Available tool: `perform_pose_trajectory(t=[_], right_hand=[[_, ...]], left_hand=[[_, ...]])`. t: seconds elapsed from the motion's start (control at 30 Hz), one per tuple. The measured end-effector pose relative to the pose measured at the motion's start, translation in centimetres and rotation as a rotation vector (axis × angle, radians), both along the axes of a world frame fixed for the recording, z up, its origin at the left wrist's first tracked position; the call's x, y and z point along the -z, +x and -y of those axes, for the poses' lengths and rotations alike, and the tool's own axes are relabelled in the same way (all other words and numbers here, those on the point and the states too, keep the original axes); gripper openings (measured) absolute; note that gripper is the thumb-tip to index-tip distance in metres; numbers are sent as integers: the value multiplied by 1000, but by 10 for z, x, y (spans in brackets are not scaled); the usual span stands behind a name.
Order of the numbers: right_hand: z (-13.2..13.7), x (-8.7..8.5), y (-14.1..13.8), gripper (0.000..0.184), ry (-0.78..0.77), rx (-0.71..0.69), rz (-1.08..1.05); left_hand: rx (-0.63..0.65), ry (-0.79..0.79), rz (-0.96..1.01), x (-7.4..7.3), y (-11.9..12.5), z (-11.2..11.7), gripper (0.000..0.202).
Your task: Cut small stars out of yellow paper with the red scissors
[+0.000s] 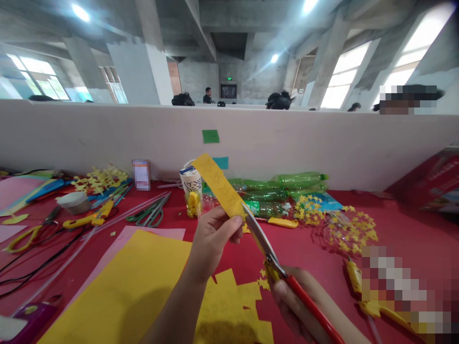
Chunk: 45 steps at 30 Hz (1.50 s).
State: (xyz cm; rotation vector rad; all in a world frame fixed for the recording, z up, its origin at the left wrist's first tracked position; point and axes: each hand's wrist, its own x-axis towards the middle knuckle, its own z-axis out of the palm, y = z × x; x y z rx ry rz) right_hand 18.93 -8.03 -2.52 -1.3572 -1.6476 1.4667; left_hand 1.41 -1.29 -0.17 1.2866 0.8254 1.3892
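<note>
My left hand [217, 236] pinches the lower end of a yellow paper strip [220, 184] with star outlines drawn on it. In my right hand [299, 296] are scissors [263, 241] with one red handle and yellow near the pivot. Their blades point up and left, the tips at the strip's lower right edge. Under my hands lie several cut yellow paper pieces [233, 308], some with faint drawn lines. A few small yellow stars [264, 281] rest beside my right hand. To the left, a large yellow sheet [132, 282] overlaps a pink sheet.
Green plastic bottles [267, 209] lie along the white partition [107, 138]. Piles of yellow stars [353, 231] sit at the right, near a yellow glue gun [371, 306]. At left are another yellow glue gun [91, 217], green-handled scissors [152, 215] and a phone [141, 175].
</note>
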Motion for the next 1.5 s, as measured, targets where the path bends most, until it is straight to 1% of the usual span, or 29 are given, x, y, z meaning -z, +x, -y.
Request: perform_pose_trajectory(t=[0.13,0.27,0.4,0.47,0.57,0.63,0.77,0.9,1.0,1.07,1.13,1.23,1.3,1.43,1.5], right_hand=[[-1,0,0,55,19,1,13],[-2,1,1,56,26,-27,29],[-3,-2,5,60,-4,-52,62],[-4,-4,8,62,-9,-91,74],[-7,-6,13,58,62,-173,105],[-8,-6,14,56,104,-190,123],[-8,-3,11,54,67,-163,125],[-6,-1,6,54,32,-115,82],[-4,0,3,54,37,-80,56],[-2,-1,2,54,45,-52,68],[-1,-2,2,54,60,-35,80],[0,-3,4,55,90,-32,105],[-1,-3,6,55,103,-61,114],[-5,-4,13,51,141,-212,155],[-7,-3,16,51,166,-237,184]], left_hand=[[-13,31,34,0,-4,-1,16],[-27,40,43,0,-10,-3,16],[-32,57,-58,-2,-17,-6,17],[-27,64,-127,-3,-21,-6,18],[-7,65,-186,-4,-25,-7,18],[4,62,-203,-5,-27,-7,17],[23,57,-211,-5,-28,-8,16],[47,50,-162,-4,-27,-8,18],[86,38,-136,-3,-25,-7,17],[97,41,-131,-3,-23,-7,19],[86,46,-112,-3,-22,-6,22],[60,40,-73,-3,-22,-6,20],[56,42,-67,-3,-22,-7,19],[76,48,-108,-3,-24,-8,21],[78,44,-132,-4,-25,-8,20]])
